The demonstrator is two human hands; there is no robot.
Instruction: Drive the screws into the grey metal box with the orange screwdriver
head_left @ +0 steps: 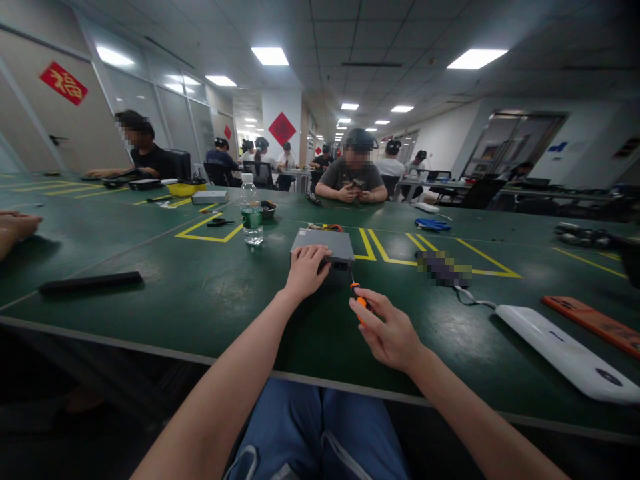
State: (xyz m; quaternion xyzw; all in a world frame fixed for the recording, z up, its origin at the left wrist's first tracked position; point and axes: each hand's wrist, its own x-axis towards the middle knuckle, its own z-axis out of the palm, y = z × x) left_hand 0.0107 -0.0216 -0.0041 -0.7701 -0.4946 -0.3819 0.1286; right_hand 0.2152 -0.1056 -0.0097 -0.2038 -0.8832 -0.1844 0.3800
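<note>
A grey metal box (325, 241) with a dark socket on its near side and coloured wires behind it rests on the green table. My left hand (309, 268) is closed on the box's near left edge. An orange and black screwdriver (361, 304) is pinched between the thumb and fingers of my right hand (387, 327). Its shaft points up and to the left, with the tip at the near right corner of the box. Whether the tip touches a screw is too small to tell.
A water bottle (251, 215) and a metal bowl (269, 210) stand behind left. A black bar (93, 283) lies left. At right are a white device (563, 350), an orange phone (595, 322) and blue gloves (433, 225). A person (354, 173) sits opposite.
</note>
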